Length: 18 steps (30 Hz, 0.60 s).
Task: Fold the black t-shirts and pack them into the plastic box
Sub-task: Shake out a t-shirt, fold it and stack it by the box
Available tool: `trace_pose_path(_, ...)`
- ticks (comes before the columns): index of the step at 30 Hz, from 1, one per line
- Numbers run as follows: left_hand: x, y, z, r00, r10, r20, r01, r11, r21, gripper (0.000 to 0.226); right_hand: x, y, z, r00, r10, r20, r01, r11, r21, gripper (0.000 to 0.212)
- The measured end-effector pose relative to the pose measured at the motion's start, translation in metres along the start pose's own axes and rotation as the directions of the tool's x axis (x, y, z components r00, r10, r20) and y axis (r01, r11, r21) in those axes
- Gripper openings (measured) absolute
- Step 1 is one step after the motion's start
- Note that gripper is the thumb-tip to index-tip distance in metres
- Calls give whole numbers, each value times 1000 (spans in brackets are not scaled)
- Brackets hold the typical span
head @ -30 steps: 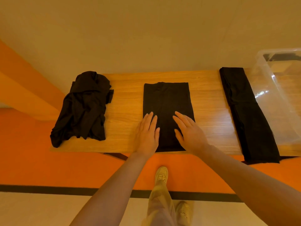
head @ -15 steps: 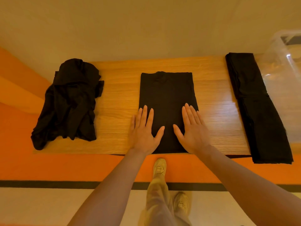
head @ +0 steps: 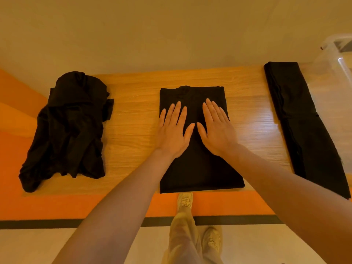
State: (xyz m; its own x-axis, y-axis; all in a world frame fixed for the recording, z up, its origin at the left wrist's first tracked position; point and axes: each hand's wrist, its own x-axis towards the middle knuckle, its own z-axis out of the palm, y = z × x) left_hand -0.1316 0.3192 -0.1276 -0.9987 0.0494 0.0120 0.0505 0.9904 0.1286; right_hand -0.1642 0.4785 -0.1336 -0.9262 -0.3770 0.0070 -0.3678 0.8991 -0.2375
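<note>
A folded black t-shirt lies as a neat rectangle in the middle of the wooden table, its near edge at the table's front. My left hand and my right hand press flat on its upper half, fingers straight, thumbs almost meeting. A crumpled pile of black t-shirts sits at the table's left end. A long narrow folded black t-shirt lies at the right. The clear plastic box stands at the far right, cut off by the frame.
The table stands against a beige wall. Below its front edge runs an orange floor band with a dark stripe. My legs and beige shoes stand under the table's front edge.
Both hands have slid away from me along the folded shirt, from its near edge to its upper half, and come closer together. The camera has moved nearer.
</note>
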Motion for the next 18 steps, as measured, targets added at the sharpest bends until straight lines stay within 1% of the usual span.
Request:
trace_pose_path(3, 31, -3, 8, 998, -12, 57, 14, 999, -37, 61, 28, 3, 6, 1000, 5, 10, -5, 1000, -14, 65)
trace_pose_path(5, 46, -10, 12, 998, -19, 64, 22, 999, -49, 62, 43, 7, 8, 1000, 5, 26, -5, 1000, -7, 66)
trace_pose_path(8, 65, -19, 15, 996, -36, 82, 39, 999, -32, 70, 62, 17, 11, 998, 31, 54, -30, 999, -13, 68)
trace_pose_path(10, 72, -23, 16, 992, -61, 107, 62, 998, -4, 77, 66, 21, 12, 997, 75, 36, -73, 997, -35, 75)
trace_pose_path(13, 77, -26, 17, 989, -96, 109, 95, 995, 10, 85, 70, 23, 15, 991, 133, 33, -131, 990, -47, 83)
trace_pose_path(18, 87, -28, 17, 984, -135, 120, 133, 991, 29, 95, 79, 24, 14, 981, 193, 27, -191, 980, -52, 85)
